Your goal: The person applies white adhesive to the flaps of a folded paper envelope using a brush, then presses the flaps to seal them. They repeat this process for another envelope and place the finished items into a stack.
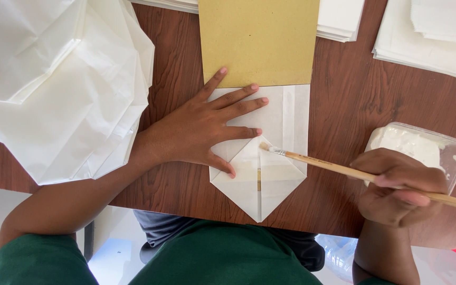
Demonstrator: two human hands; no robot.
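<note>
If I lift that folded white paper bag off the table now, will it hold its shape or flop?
The white paper bag looks thin and translucent, so it would probably sag. The left hand presses it flat, hinting the flaps may spring open. The brush in the right hand touches the fold; any wet paste there could smear.

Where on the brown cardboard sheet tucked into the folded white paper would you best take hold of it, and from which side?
Grip the brown cardboard sheet by its bare far half, coming in from its right edge. That part lies flat and uncovered, whereas its near end is under the folded white paper, where the left hand presses down. The right hand holds the brush, so it would have to free itself first.
</note>
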